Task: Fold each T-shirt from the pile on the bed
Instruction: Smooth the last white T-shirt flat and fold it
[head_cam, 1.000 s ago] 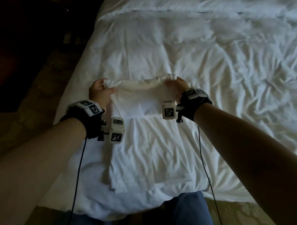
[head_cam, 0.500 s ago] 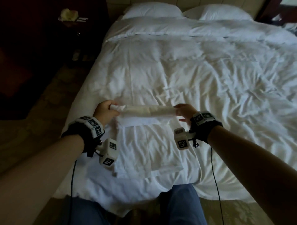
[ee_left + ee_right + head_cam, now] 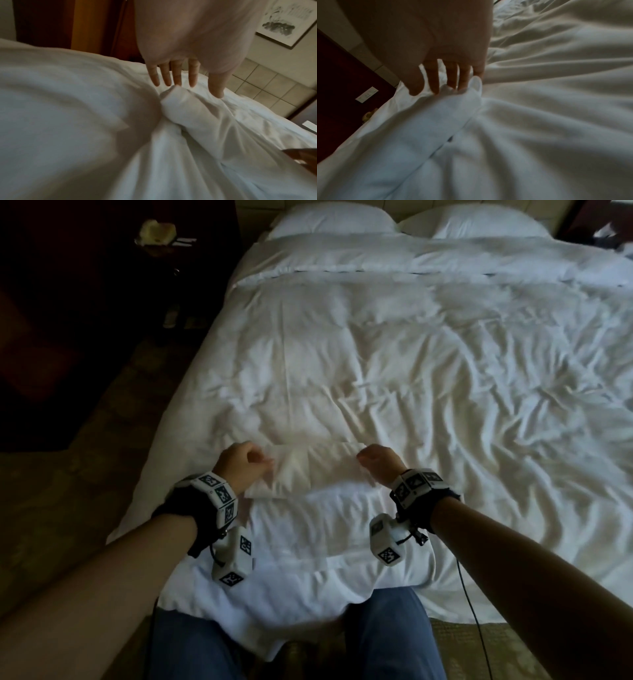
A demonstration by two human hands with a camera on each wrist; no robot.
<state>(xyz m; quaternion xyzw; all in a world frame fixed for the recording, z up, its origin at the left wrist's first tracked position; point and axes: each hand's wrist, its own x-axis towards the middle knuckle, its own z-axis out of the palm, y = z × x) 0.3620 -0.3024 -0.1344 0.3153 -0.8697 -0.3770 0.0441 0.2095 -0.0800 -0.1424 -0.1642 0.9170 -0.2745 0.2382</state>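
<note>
A white T-shirt (image 3: 315, 474) lies on the white bed (image 3: 445, 371) near its foot, with its far part folded over into a flat band. My left hand (image 3: 245, 463) is at the band's left end and my right hand (image 3: 376, 462) at its right end. In the left wrist view the left hand (image 3: 175, 77) has straight, spread fingers whose tips touch a bunched fold of the T-shirt (image 3: 188, 108). The right wrist view shows the right hand (image 3: 448, 75) with straight fingers, its tips on the T-shirt's edge (image 3: 436, 115). Neither hand grips cloth.
Two pillows (image 3: 329, 217) lie at the head of the bed. A dark nightstand (image 3: 154, 251) stands at the far left, with dark carpet (image 3: 85, 474) along the bed's left side. My legs in blue jeans (image 3: 387, 642) are against the bed's foot. Cables hang from both wrists.
Both hands held the T-shirt's far edge lifted and bunched. They have brought it down onto the shirt, and their fingers have opened off the cloth.
</note>
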